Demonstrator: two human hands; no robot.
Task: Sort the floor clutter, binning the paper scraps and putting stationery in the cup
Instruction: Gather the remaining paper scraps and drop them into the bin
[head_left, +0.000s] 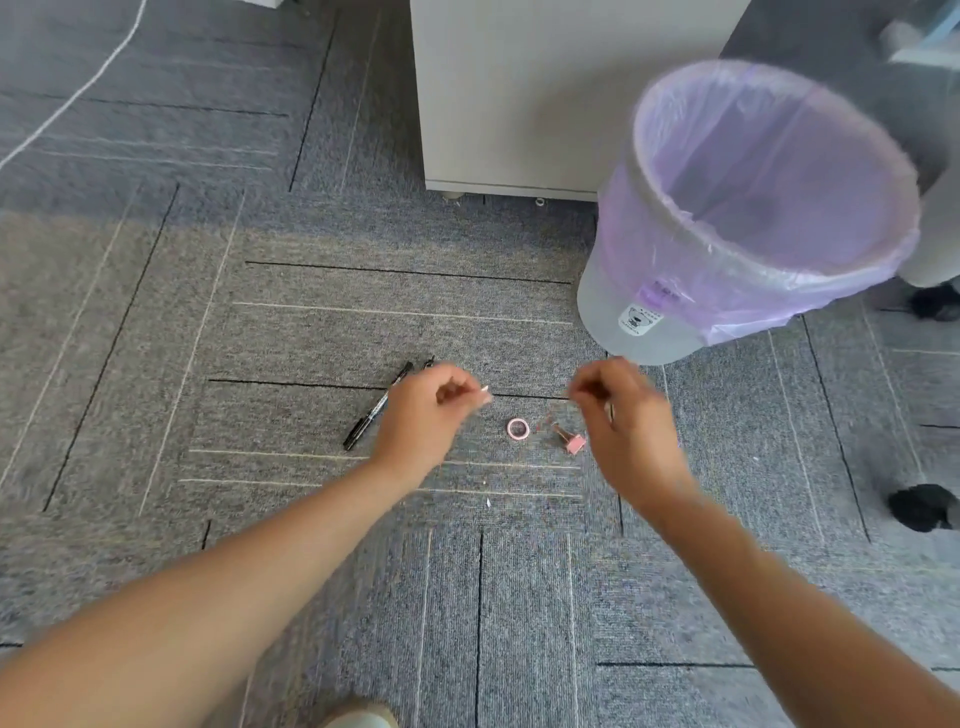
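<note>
the black pen (377, 406) lies on the carpet (156, 364) just left of the left hand (423, 415), partly under it; its long axis runs diagonally, one end far-right, the other near-left; the left hand is nearer; its fingers (470, 391) curl loosely, blurred, apparently empty; the right hand (621, 421) hovers over the pink binder clip (571, 440), whose flat pink end points near-right, fingers bent, grip impossible to tell; the tape roll (518, 429) lies flat between the hands; the lined bin (748, 218) stands far-right; no cup in view.
</note>
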